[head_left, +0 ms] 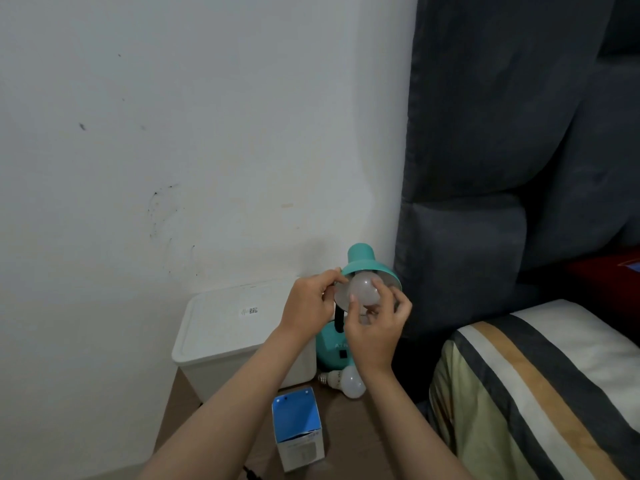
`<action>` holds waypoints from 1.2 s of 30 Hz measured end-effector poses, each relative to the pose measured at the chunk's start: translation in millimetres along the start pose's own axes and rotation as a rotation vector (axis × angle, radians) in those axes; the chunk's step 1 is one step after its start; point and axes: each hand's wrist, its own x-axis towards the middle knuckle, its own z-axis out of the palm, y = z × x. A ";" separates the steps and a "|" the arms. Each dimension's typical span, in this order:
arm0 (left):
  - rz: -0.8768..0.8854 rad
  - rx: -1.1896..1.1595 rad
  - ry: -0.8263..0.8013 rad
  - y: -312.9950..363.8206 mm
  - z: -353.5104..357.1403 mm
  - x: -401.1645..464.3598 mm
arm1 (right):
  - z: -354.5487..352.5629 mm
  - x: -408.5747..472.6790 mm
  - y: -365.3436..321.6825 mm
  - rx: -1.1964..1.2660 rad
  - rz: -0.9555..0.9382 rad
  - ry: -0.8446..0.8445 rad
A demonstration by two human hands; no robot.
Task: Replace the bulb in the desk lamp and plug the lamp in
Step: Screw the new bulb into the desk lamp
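Note:
A teal desk lamp stands on the wooden bedside surface, its shade [363, 261] tilted toward me and its base [330, 351] partly hidden behind my right wrist. A frosted white bulb [363, 289] sits in the shade's mouth. My right hand [375, 327] grips this bulb from below with curled fingers. My left hand [313, 301] pinches the shade's left rim. A second white bulb [348, 381] lies on its side on the surface in front of the lamp base. The lamp's plug and cord are not visible.
A white lidded plastic bin [221, 327] stands left of the lamp against the wall. An open blue and white bulb box [299, 431] stands near the front. A dark padded headboard [485, 168] and a striped pillow [540, 386] are at the right.

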 end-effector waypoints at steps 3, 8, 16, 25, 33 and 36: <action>-0.002 0.001 -0.004 1.1 -0.3 -0.1 | -4.6 0.9 -4.5 0.056 0.109 0.001; -0.022 -0.029 0.002 0.0 0.5 -1.1 | -7.3 3.8 -6.8 0.051 0.240 -0.028; -0.076 -0.088 0.027 -0.7 4.2 -2.1 | -3.8 -1.1 9.1 0.039 0.025 -0.031; -0.080 -0.070 0.015 1.4 4.3 -2.6 | -0.7 2.9 -2.8 0.081 0.119 0.044; -0.080 -0.074 0.007 -0.7 4.8 -4.2 | -2.8 -0.5 0.0 0.128 0.139 0.027; -0.080 -0.087 0.005 -0.5 6.2 -4.5 | -1.6 3.3 -6.3 0.089 0.200 0.093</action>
